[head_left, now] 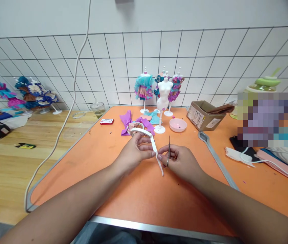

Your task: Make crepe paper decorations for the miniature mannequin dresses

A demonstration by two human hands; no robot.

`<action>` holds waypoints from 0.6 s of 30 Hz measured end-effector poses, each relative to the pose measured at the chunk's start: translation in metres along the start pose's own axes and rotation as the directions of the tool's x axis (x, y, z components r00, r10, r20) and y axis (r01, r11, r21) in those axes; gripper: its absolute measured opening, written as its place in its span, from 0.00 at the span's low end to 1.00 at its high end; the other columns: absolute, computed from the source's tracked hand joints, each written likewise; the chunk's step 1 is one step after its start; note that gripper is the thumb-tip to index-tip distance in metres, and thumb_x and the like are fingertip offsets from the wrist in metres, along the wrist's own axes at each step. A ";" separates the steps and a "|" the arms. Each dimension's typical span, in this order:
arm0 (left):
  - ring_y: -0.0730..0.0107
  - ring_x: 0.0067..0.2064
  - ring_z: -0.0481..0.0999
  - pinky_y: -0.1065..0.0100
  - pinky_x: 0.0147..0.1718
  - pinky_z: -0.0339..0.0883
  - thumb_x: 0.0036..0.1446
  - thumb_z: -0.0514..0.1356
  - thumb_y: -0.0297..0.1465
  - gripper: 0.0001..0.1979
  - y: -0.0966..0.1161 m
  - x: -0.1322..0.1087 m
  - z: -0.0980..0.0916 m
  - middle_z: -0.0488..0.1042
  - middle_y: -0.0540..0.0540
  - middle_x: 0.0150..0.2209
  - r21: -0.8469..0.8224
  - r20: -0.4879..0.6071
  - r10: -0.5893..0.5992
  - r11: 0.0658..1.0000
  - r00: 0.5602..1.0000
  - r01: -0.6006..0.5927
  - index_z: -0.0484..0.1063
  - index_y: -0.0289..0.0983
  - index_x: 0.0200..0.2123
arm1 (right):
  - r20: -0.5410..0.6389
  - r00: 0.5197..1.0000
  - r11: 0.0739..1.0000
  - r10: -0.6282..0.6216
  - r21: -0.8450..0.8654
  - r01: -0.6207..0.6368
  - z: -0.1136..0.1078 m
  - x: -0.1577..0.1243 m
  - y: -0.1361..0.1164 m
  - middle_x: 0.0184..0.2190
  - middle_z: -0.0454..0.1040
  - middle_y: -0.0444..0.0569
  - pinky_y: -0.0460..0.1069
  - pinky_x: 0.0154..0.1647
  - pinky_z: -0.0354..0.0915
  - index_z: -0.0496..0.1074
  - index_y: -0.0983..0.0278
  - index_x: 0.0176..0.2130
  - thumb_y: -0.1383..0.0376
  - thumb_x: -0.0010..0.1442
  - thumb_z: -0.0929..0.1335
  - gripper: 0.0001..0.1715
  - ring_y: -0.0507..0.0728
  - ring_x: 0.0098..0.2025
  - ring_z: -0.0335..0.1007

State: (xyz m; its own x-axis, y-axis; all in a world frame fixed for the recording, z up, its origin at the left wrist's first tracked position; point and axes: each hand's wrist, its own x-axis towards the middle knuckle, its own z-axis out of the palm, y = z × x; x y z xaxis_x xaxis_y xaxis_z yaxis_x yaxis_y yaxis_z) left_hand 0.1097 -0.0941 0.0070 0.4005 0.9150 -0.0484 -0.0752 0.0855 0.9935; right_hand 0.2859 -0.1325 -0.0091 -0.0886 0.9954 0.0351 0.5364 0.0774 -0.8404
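Observation:
My left hand is closed round a roll of white tape, over the orange table. From the roll a white strip hangs down between my hands, its loose end lowest. My right hand holds small scissors, blades pointing up and away, while its thumb and fingertip touch the strip's edge. Beyond the hands stands a bare white mannequin on a round base. Purple crepe paper and turquoise paper lie behind the roll. A pink bowl sits right of the mannequin.
Dressed mannequins stand by the tiled wall. A cardboard box is at the back right, a red-and-white small box at the left. A white cable hangs across the left side. The table's metal edge runs near my body.

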 end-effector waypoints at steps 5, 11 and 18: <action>0.75 0.35 0.73 0.70 0.37 0.68 0.41 0.67 0.22 0.26 0.002 -0.004 0.003 0.68 0.48 0.42 -0.045 0.028 -0.024 0.999 0.999 0.026 0.65 0.38 0.44 | 0.044 0.999 0.999 -0.030 0.032 0.029 0.002 0.001 0.003 0.23 0.73 0.42 0.45 0.27 0.60 0.72 0.62 0.34 0.60 0.55 0.66 0.09 0.51 0.25 0.67; 0.75 0.35 0.73 0.68 0.39 0.68 0.40 0.68 0.23 0.26 0.001 -0.004 0.005 0.66 0.48 0.42 -0.068 0.027 -0.033 0.997 0.999 0.035 0.65 0.38 0.44 | 0.023 0.998 0.998 -0.060 -0.034 0.061 0.001 0.002 0.008 0.21 0.70 0.40 0.44 0.25 0.58 0.72 0.62 0.33 0.60 0.55 0.66 0.08 0.50 0.23 0.63; 0.76 0.35 0.71 0.72 0.35 0.67 0.42 0.66 0.22 0.25 0.007 -0.006 0.001 0.67 0.49 0.42 -0.064 0.084 -0.098 0.993 0.992 0.104 0.65 0.38 0.45 | -0.085 0.982 0.952 -0.166 -0.274 0.137 -0.009 0.005 0.009 0.21 0.69 0.40 0.44 0.24 0.54 0.73 0.59 0.31 0.62 0.55 0.65 0.07 0.50 0.23 0.63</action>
State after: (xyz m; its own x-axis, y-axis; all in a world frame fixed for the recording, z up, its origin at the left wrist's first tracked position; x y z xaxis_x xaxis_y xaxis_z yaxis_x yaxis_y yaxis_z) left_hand 0.1072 -0.0995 0.0141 0.4810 0.8659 -0.1370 -0.0916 0.2051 0.9744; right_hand 0.2978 -0.1259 -0.0113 -0.1044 0.9699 0.2199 0.7288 0.2251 -0.6467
